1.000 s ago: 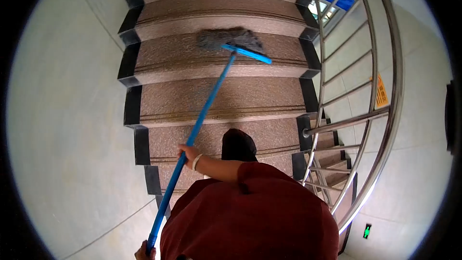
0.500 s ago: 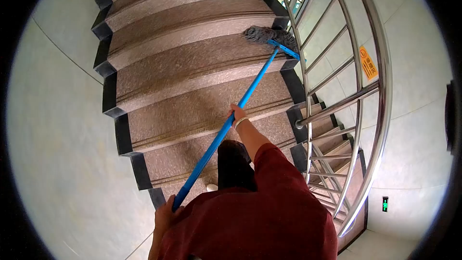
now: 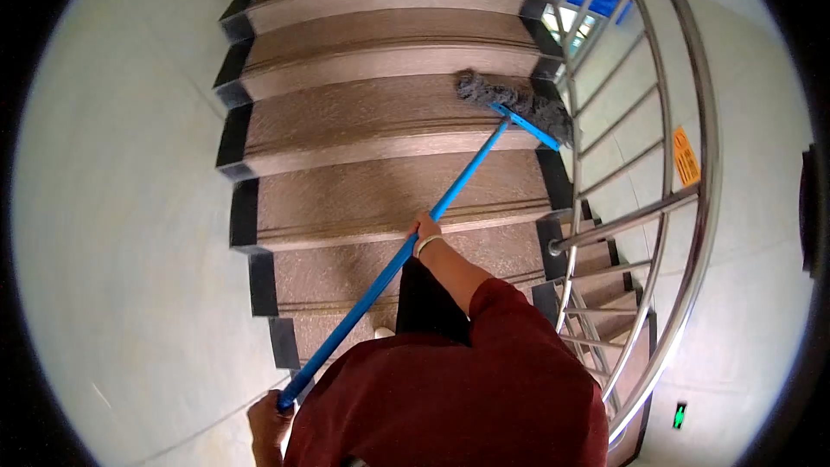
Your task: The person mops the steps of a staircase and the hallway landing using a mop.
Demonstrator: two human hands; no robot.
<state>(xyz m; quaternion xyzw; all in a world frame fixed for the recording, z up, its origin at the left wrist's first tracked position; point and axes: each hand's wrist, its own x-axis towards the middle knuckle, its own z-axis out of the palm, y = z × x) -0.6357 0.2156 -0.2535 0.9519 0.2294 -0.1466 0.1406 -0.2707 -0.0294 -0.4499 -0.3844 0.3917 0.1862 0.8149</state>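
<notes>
A blue mop handle (image 3: 367, 298) slants from the lower left up to the right. Its grey shaggy mop head (image 3: 517, 105) lies on a stair tread at the right end, close to the railing. Around the middle of the handle my right hand (image 3: 425, 232) is closed, with a pale band on the wrist. My left hand (image 3: 270, 420) is wrapped round the handle's lower end, near the left wall. Speckled brown stairs (image 3: 398, 190) with black side borders lie under the mop.
A metal railing (image 3: 711, 147) curves down the right side, with an orange sticker (image 3: 686, 156) beyond its bars. Pale walls (image 3: 121, 207) flank the stairs. More steps descend at the lower right, near a green sign (image 3: 679, 415).
The mop head has swept right along the tread to the railing side, and my right hand moved right with the handle. Since half a second ago, the view has turned and my left hand appears lower.
</notes>
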